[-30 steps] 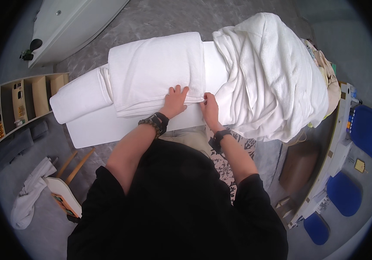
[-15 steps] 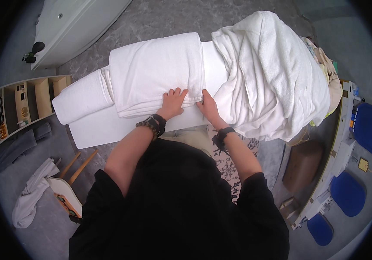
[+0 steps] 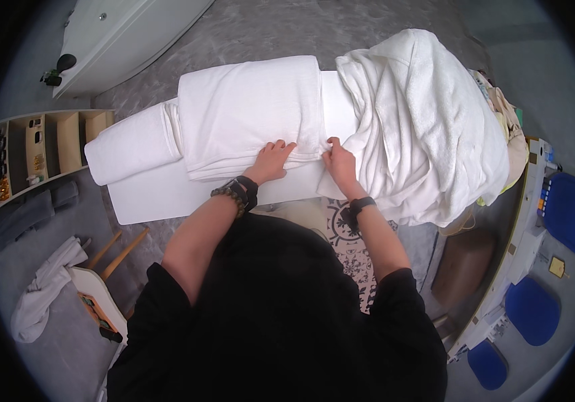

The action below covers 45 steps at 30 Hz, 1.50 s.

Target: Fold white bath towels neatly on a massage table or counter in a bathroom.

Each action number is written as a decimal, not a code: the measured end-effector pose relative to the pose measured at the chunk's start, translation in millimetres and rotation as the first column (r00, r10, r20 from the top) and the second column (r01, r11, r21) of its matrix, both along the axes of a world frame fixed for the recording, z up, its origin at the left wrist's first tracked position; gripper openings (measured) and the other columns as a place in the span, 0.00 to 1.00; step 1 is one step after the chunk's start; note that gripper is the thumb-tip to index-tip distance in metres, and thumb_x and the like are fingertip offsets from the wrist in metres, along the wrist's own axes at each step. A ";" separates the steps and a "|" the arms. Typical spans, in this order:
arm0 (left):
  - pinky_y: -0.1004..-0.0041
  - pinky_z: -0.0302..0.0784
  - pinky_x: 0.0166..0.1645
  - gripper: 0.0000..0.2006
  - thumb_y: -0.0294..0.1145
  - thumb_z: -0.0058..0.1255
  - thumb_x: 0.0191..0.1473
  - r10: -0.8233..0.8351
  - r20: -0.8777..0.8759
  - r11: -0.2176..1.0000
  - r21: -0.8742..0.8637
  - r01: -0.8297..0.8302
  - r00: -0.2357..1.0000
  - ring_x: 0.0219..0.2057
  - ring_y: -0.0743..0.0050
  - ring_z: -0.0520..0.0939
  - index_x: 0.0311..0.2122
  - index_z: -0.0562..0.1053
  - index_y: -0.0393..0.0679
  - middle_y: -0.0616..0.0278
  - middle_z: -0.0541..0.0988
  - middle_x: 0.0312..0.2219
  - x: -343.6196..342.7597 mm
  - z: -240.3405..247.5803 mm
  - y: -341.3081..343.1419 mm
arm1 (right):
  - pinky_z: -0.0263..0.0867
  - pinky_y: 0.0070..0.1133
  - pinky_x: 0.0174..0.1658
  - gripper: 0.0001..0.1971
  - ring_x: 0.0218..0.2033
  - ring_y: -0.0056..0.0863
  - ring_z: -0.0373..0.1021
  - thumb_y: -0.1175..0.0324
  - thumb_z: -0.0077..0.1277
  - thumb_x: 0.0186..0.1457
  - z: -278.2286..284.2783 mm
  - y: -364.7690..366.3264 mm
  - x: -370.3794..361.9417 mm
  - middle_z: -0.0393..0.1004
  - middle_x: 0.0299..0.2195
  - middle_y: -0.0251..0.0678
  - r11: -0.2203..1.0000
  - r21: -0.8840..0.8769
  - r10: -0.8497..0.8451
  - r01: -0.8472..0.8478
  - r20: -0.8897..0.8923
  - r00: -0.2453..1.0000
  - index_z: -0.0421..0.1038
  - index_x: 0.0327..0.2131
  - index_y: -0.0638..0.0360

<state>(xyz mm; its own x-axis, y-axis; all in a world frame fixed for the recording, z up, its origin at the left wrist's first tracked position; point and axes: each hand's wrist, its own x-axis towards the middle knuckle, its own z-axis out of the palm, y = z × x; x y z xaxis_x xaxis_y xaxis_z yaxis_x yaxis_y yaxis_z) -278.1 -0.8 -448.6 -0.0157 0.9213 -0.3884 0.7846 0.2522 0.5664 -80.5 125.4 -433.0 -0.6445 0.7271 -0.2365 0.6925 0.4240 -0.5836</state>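
Both hands meet at the near right part of a large folded white cloth (image 3: pixel 247 110) lying on a white table (image 3: pixel 160 197). Starting from the left, small bottles (image 3: pixel 2 189) stand in a wooden shelf unit (image 3: pixel 69 144); any labels are too small to read. Next, a smaller folded white cloth (image 3: pixel 133 141) rests against the large one's left side. The left hand (image 3: pixel 272 162) presses on the large cloth's near edge, fingers spread, gripping nothing visible. The right hand (image 3: pixel 342 164) is half curled at the near right corner, thumb and forefinger slightly apart; whether they pinch fabric I cannot tell. Since a second ago it has shifted a little rightward while the left hand stayed put, so the handling remains at that corner and the folded shape is unchanged. Just beyond is a rumpled white heap (image 3: pixel 428 120). Farther right, a yellow tag (image 3: pixel 556 266) shows no legible writing.
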 end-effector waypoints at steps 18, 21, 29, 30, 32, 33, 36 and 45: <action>0.54 0.65 0.57 0.38 0.28 0.54 0.39 0.004 0.029 0.991 -0.134 0.000 1.000 0.52 0.47 0.66 0.60 0.59 0.54 0.57 0.64 0.52 2.4 -1.6 8.8 | 0.67 0.28 0.33 0.12 0.31 0.35 0.70 0.64 0.53 0.52 -42.4 0.3 20.3 0.74 0.30 0.41 0.914 -0.306 -0.307 0.265 -0.094 0.947 0.71 0.32 0.66; 0.56 0.65 0.58 0.38 0.29 0.55 0.39 0.003 0.066 0.990 -0.144 0.006 0.998 0.52 0.48 0.66 0.60 0.59 0.54 0.57 0.63 0.53 -1.2 -3.7 6.9 | 0.67 0.34 0.36 0.13 0.30 0.51 0.70 0.65 0.51 0.54 -38.2 1.3 29.0 0.73 0.26 0.52 0.961 -0.165 -0.218 0.223 0.046 0.975 0.71 0.36 0.67; 0.58 0.66 0.53 0.24 0.24 0.49 0.45 0.356 0.561 0.865 0.105 -0.490 0.748 0.46 0.45 0.70 0.52 0.68 0.43 0.50 0.70 0.45 -42.7 -8.0 -21.5 | 0.66 0.31 0.42 0.14 0.38 0.43 0.71 0.66 0.47 0.58 -0.9 -23.5 2.1 0.73 0.37 0.49 0.905 -0.061 -0.425 0.422 -0.196 0.884 0.69 0.43 0.65; 0.58 0.66 0.53 0.22 0.23 0.49 0.46 0.400 0.393 0.811 0.268 -0.520 0.828 0.46 0.45 0.70 0.50 0.68 0.42 0.49 0.70 0.44 -56.4 -8.8 -33.4 | 0.65 0.31 0.43 0.16 0.39 0.41 0.70 0.64 0.46 0.59 10.8 -26.4 -6.2 0.72 0.39 0.49 0.933 -0.088 -0.359 0.348 -0.257 0.897 0.68 0.45 0.65; 0.58 0.66 0.52 0.22 0.24 0.50 0.47 0.569 0.068 0.722 0.437 -0.537 0.820 0.46 0.45 0.70 0.50 0.68 0.40 0.48 0.71 0.43 -93.8 -8.7 -66.4 | 0.65 0.31 0.42 0.19 0.38 0.41 0.69 0.60 0.48 0.58 19.5 -30.2 -22.5 0.71 0.39 0.50 0.941 -0.106 -0.336 0.321 -0.193 0.922 0.67 0.45 0.67; 0.58 0.65 0.53 0.22 0.26 0.51 0.48 0.665 -0.081 0.690 0.448 -0.569 0.743 0.47 0.45 0.70 0.51 0.67 0.40 0.47 0.71 0.42 -109.4 -6.8 -82.8 | 0.65 0.31 0.42 0.22 0.36 0.41 0.69 0.56 0.50 0.57 19.1 -34.2 -30.3 0.70 0.38 0.51 0.947 -0.124 -0.312 0.297 -0.126 0.942 0.66 0.45 0.68; 0.56 0.65 0.53 0.27 0.31 0.54 0.48 0.829 -0.292 0.540 0.192 -0.819 0.478 0.47 0.45 0.69 0.55 0.62 0.42 0.42 0.71 0.43 -136.9 -15.5 -112.6 | 0.65 0.31 0.42 0.31 0.37 0.43 0.69 0.48 0.54 0.52 -33.0 -21.6 -22.0 0.70 0.37 0.52 0.884 -0.152 -0.436 0.441 0.067 0.897 0.65 0.44 0.70; 0.59 0.70 0.50 0.38 0.42 0.60 0.47 0.896 0.215 0.417 -0.111 -0.902 0.388 0.47 0.39 0.75 0.55 0.54 0.30 0.33 0.73 0.43 -163.8 -31.9 -151.2 | 0.66 0.21 0.26 0.33 0.23 0.25 0.66 0.49 0.60 0.47 -37.5 -7.2 -21.0 0.70 0.25 0.37 0.832 -0.373 -0.422 0.411 0.056 0.905 0.64 0.43 0.74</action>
<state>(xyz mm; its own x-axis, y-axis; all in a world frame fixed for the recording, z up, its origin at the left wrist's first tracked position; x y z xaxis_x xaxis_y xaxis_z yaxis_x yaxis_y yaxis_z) -441.9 -152.0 -480.5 -0.7637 0.4288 -0.4826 -0.0305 0.7228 0.6904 -101.6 118.2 -470.6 -0.3102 0.7918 -0.5262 0.7364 -0.1500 -0.6597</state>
